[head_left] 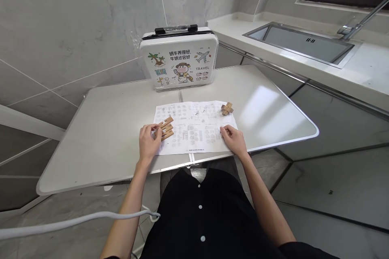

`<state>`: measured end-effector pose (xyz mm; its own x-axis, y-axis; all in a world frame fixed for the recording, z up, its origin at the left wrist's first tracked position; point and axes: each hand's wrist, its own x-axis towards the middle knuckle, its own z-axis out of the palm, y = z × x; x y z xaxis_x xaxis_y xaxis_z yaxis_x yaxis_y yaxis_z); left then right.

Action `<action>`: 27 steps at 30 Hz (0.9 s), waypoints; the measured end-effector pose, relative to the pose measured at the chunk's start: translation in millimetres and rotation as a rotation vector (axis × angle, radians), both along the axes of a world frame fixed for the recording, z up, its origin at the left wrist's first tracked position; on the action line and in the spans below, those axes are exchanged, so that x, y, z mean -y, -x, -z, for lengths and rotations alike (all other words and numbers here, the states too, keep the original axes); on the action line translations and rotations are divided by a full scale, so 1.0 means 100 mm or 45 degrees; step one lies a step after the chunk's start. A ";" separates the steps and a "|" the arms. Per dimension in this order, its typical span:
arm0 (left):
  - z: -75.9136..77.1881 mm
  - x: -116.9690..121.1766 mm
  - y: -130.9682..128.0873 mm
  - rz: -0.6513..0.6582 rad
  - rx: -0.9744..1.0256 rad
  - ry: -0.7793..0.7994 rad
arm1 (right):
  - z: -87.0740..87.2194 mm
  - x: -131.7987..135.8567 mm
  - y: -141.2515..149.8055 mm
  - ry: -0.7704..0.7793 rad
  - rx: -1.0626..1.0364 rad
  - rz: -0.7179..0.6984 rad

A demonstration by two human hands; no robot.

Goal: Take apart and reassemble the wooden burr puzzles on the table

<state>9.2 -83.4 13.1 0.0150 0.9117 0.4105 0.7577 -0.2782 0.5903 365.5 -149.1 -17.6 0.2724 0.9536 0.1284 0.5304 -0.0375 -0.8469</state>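
Several notched wooden puzzle pieces (pixel 167 132) lie close together on the left part of a printed instruction sheet (pixel 182 145). My left hand (pixel 148 141) is at their left ends, its thumb and fingers closed around a piece. On the sheet's right side rests my right hand (pixel 234 139), fingers curled in and thumb against the forefinger; whatever may be between them is hidden. Beyond that hand, an assembled wooden burr puzzle (pixel 227 108) sits near the sheet's far right corner.
A white folding table (pixel 115 129) carries everything, with a seam down its middle. At its back stands a white cartoon-printed suitcase (pixel 182 62) in clear plastic. To the right is a counter with a sink (pixel 300 44). A pale cable (pixel 91 216) crosses my left forearm.
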 end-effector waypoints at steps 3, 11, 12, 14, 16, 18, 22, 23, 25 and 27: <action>0.05 -0.07 0.13 -0.050 -0.133 -0.001 | -0.01 0.01 0.01 0.002 0.000 0.007; 0.18 -0.07 0.20 -0.149 -0.352 -0.005 | -0.01 0.01 0.01 0.007 0.005 -0.006; 0.18 -0.07 0.20 -0.149 -0.366 -0.006 | -0.01 0.01 0.01 0.008 0.007 -0.008; 0.19 -0.06 0.19 -0.137 -0.386 -0.007 | 0.00 0.00 0.01 0.007 0.013 -0.011; 0.19 -0.06 0.18 -0.118 -0.397 -0.008 | 0.00 0.00 0.00 0.006 0.019 -0.014; 0.19 -0.06 0.18 -0.086 -0.397 -0.011 | 0.00 0.00 0.01 0.003 0.027 -0.018; 0.19 -0.06 0.18 0.035 -0.376 -0.019 | 0.01 0.00 0.01 -0.002 0.056 -0.022; 0.19 -0.06 0.18 0.070 -0.368 -0.022 | 0.01 0.00 0.01 -0.004 0.066 -0.023; 0.18 -0.06 0.18 0.134 -0.353 -0.025 | 0.00 0.00 0.01 -0.009 0.092 -0.026; 0.17 -0.05 0.18 0.182 -0.340 -0.027 | -0.02 -0.01 0.02 -0.021 0.124 -0.033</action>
<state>-9.0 -78.3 -3.6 0.2527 0.8840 0.3934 0.8375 -0.4035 0.3686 363.7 -148.4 -16.0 0.2332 0.9577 0.1685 0.6108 -0.0094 -0.7918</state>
